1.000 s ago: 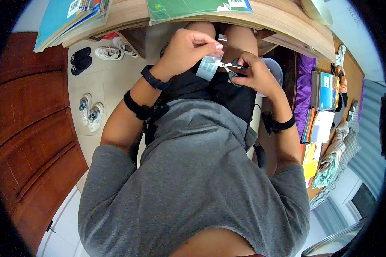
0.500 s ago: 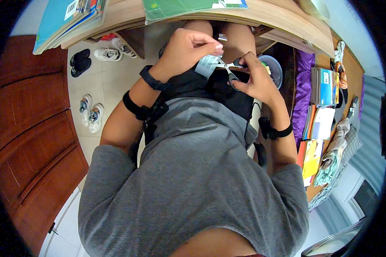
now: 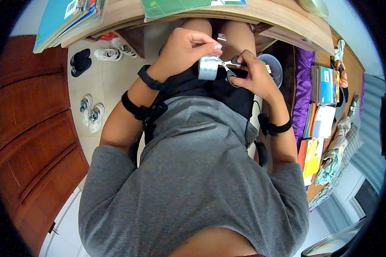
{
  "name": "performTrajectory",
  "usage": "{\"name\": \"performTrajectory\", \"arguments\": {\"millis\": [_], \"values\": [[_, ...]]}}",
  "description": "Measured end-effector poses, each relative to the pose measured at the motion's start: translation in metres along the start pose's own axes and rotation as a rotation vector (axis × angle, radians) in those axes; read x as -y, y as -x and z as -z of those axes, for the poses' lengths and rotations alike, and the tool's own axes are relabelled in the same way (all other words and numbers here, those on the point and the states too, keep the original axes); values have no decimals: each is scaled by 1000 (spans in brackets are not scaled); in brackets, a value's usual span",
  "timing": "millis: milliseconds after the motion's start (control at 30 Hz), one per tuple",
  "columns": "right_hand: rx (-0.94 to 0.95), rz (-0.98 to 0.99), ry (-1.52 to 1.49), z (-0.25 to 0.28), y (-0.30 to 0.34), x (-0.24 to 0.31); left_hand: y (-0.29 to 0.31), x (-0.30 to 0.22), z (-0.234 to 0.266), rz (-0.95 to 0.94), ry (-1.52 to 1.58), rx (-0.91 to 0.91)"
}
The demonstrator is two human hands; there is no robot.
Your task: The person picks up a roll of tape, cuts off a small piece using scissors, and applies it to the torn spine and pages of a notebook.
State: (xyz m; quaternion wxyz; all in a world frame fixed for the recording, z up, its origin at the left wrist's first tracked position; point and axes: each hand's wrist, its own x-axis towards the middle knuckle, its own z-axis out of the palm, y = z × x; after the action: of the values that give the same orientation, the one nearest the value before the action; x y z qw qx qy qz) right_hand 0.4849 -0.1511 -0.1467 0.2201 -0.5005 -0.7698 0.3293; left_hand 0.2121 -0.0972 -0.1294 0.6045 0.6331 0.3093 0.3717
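Observation:
My left hand is raised above my lap, thumb and fingertips pinched on the upper end of a pale blue, shiny strip. The strip hangs below the fingertips and curves like part of a roll; its exact kind is not clear. My right hand holds small scissors with black handles, thumb in the lower loop and fingers at the upper one. Their handles are spread, and the metal blades point left, at the strip's upper right part just under my left fingertips. Where the blade tips lie is hard to make out.
Just beyond my hands is the wooden desk edge, with a green book and stacked books. A round bin stands right of my knees. Shoes lie on the floor at left; more books line the right.
The pale blue strip has swung from a tilted position to hanging nearly straight down. The scissors have shifted slightly up and left. Both hands keep their hold.

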Motion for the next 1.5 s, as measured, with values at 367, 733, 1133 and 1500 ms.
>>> {"name": "performTrajectory", "arguments": {"millis": [367,733,1133,1500], "values": [[25,-30,-8,5,1,8,4,-2,1,20,-11,-4],[16,-31,13,4,4,4,5,-1,2,20,-44,21],[13,-61,17,10,16,-5,10,2,-6,7,67,-13],[-47,-6,126,3,15,21,17,10,-13,8,33,-26]]}}
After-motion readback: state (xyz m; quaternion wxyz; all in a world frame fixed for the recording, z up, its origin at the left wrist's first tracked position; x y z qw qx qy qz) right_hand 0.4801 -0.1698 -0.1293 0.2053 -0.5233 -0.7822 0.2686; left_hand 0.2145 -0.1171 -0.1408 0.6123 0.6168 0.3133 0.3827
